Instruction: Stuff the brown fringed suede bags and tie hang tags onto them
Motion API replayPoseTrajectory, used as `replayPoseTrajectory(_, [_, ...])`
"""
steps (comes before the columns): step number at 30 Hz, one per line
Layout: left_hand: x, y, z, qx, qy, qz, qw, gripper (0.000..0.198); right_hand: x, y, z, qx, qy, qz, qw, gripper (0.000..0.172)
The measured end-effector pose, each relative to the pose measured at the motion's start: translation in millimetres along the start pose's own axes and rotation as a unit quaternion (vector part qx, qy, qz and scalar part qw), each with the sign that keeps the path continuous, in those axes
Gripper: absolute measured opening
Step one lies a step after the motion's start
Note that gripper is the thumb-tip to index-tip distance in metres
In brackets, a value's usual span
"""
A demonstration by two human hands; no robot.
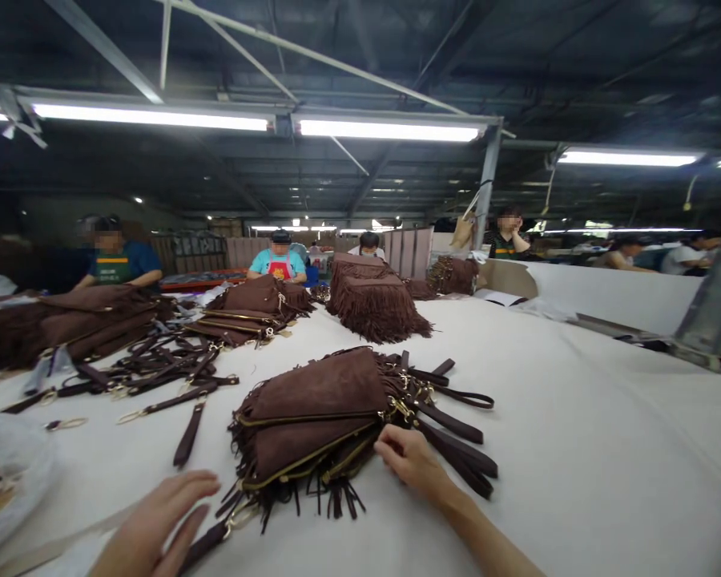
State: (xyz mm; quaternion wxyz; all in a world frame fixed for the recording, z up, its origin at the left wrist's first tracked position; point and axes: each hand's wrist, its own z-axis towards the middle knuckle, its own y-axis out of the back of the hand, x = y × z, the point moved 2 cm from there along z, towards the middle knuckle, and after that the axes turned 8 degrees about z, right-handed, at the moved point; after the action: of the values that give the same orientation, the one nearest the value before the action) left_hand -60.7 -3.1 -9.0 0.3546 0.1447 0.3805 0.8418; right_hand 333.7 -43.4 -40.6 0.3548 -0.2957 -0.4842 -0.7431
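A stack of brown fringed bags [321, 389] with gold zips lies on the white table in front of me. My right hand [417, 465] is at the stack's right front corner, fingers curled beside the zip ends; whatever is between the fingertips is hidden. Dark wrist straps [457, 457] fan out from that side. At the lower left, my left hand [162, 517] is open, fingers stretched and thumb apart. Next to its thumb lies a brown wrist strap [207, 546] with a gold ring, reaching toward the stack's left front corner.
Loose wrist straps [174, 361] are heaped at the left. Farther back stand piles of fringed bags [376, 300]. A clear plastic bag [12, 473] with small pieces sits at the left edge. Co-workers sit across the white table [577, 433]; a metal post [714, 288] stands at the right.
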Motion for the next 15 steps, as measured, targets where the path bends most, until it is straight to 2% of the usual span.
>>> replayPoseTrajectory(1, [-21, -6.6, 19, 0.019, -0.032, -0.016, 0.999, 0.024, 0, 6, 0, -0.028, 0.005, 0.018, 0.999, 0.026])
replayPoseTrajectory(2, [-41, -12.8, 37, 0.015, -0.033, -0.025, 0.999, 0.024, 0, 12, -1, -0.06, 0.01, 0.03, 0.998, 0.027])
replayPoseTrajectory(4, [-79, -29.2, 71, 0.055, -0.053, -0.033, 0.996, 0.026, -3, 22, -2, -0.112, 0.022, 0.029, 0.993, 0.027])
replayPoseTrajectory(6, [-106, -48.3, 98, 0.091, -0.052, -0.023, 0.994, 0.032, -7, 25, -3, -0.124, 0.032, 0.005, 0.992, 0.024])
replayPoseTrajectory(8, [-123, -70.4, 116, 0.134, -0.037, -0.005, 0.99, 0.042, -13, 21, -2, -0.102, 0.035, -0.031, 0.994, 0.026])
replayPoseTrajectory(11, [-137, -102.4, 127, 0.176, -0.016, 0.013, 0.984, 0.053, -22, 10, 2, -0.079, 0.002, -0.106, 0.991, 0.023])
replayPoseTrajectory(15, [-151, -127.5, 126, 0.152, 0.005, 0.018, 0.988, 0.059, -22, 5, 7, -0.072, -0.038, -0.174, 0.981, 0.017])
